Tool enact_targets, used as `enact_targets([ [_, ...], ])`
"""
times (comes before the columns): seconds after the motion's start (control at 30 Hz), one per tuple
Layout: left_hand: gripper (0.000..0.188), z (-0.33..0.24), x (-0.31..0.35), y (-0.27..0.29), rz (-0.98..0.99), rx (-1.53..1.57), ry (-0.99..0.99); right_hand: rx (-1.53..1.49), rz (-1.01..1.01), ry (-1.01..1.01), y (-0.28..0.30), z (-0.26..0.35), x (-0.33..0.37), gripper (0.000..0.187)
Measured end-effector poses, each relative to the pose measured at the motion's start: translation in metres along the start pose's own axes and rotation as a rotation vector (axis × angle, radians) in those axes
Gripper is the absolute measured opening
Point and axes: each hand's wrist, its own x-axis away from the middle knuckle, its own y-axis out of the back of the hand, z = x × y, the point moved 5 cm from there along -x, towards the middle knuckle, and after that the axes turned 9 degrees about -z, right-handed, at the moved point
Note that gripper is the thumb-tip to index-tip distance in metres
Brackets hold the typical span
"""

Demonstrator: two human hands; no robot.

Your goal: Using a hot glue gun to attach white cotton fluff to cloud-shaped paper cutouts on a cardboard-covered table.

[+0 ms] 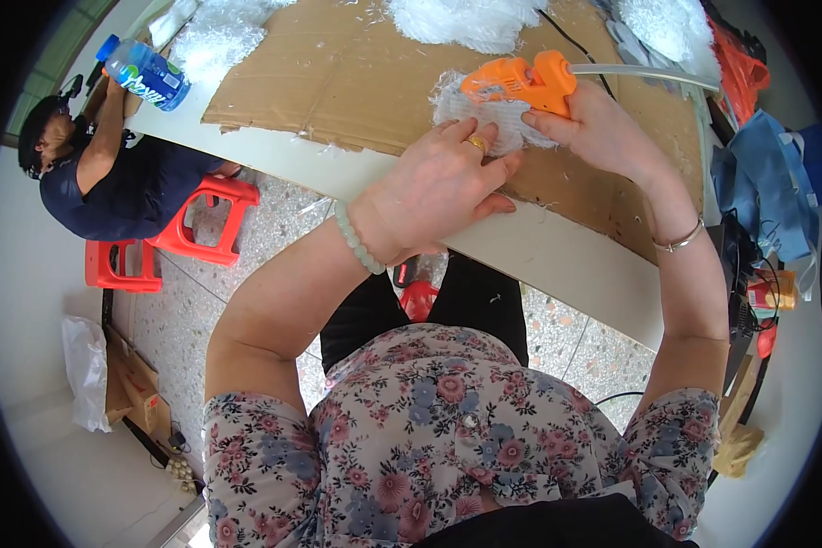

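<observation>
My right hand (603, 132) is wrapped round an orange hot glue gun (516, 80), its nozzle end toward the left. A long, translucent glue stick (644, 71) juts from the gun's back to the right. Under the gun lies a small piece of white mesh material (452, 99) on a brown cardboard sheet (338, 78). My left hand (438, 178) presses bent fingertips on the near edge of that piece, thumb and index finger slightly apart. Its palm side and what lies beneath the fingers are hidden.
White mesh heaps (466, 23) sit along the far side, with a black cord (571, 41) close by. A blue-labelled bottle (146, 75) lies or leans at the far left. Beyond the table's left edge, a person (119, 183) sits by red stools (212, 219). Blue bags (767, 173) are at right.
</observation>
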Motion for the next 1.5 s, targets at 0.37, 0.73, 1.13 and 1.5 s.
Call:
enact_targets([
  [0.37, 0.042, 0.000, 0.002, -0.002, 0.014, -0.019, -0.003, -0.154, 0.183, -0.193, -0.003, -0.007, -0.003, 0.027],
  [0.73, 0.042, -0.001, 0.001, -0.003, 0.018, -0.036, -0.008, -0.135, 0.092, -0.156, 0.004, -0.007, -0.002, 0.025],
  [1.13, 0.043, 0.001, 0.003, -0.004, 0.001, -0.033, 0.000, -0.047, 0.019, -0.068, 0.012, 0.011, -0.004, 0.026],
  [1.5, 0.040, 0.000, 0.001, -0.001, -0.032, -0.013, -0.004, -0.095, 0.078, -0.183, 0.010, 0.010, -0.003, 0.030],
])
